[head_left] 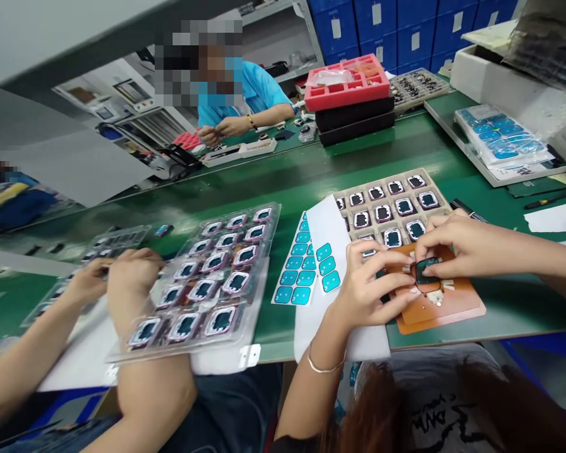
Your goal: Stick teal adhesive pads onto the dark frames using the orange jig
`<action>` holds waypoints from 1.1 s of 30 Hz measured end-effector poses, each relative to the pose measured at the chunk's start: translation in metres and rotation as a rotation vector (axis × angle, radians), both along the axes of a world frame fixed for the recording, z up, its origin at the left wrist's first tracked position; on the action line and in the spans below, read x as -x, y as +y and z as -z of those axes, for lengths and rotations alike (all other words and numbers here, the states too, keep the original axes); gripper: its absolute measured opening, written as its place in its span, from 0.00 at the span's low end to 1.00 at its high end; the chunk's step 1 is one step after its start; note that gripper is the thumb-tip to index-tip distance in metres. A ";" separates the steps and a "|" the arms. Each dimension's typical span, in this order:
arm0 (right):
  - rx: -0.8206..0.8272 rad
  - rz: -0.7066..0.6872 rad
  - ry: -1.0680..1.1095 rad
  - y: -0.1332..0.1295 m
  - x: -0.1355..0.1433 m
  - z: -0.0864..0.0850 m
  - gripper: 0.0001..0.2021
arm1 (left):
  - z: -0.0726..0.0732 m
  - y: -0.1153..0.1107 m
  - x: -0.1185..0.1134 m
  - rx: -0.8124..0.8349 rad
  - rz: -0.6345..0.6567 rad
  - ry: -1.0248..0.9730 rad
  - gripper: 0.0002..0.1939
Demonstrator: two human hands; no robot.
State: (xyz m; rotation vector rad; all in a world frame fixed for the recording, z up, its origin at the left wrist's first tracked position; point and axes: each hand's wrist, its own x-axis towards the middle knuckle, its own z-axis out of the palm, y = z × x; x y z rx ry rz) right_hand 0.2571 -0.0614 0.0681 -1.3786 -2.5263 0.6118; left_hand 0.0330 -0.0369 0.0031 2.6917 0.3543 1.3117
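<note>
Both my hands meet over an orange fixture plate (pixel 453 308) near the table's front edge. A small black square part (pixel 426 270) sits on the plate. My left hand (pixel 365 283), with a thin bracelet on its wrist, pinches the part's left side. My right hand (pixel 457 242) holds its top and right side with the fingertips. Just behind the plate lies a beige tray (pixel 441 189) with several similar dark parts in pockets. To the left of my left hand lie sheets of teal stickers (pixel 296 277), one of them on a white backing sheet (pixel 325 223).
A co-worker's hands (pixel 122 274) rest to my left beside a clear tray of parts (pixel 212 277). Another person in a blue shirt (pixel 259 91) works across the green table. Stacked red and black trays (pixel 346 94) stand at the back. Blue sticker sheets (pixel 500 135) and a pen (pixel 551 199) lie at the right.
</note>
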 end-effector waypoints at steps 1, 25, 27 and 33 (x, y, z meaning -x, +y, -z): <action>0.024 -0.008 0.002 0.001 0.000 0.001 0.06 | 0.000 0.000 0.000 0.006 0.008 -0.008 0.08; -0.208 0.290 -0.054 0.091 -0.051 0.084 0.18 | 0.002 0.001 -0.001 0.154 0.167 0.278 0.25; -0.217 0.216 -0.087 0.091 -0.049 0.088 0.20 | 0.003 0.000 -0.001 0.168 0.172 0.309 0.27; -0.327 0.342 -0.110 0.096 -0.054 0.083 0.21 | 0.001 -0.001 -0.002 0.214 0.204 0.352 0.30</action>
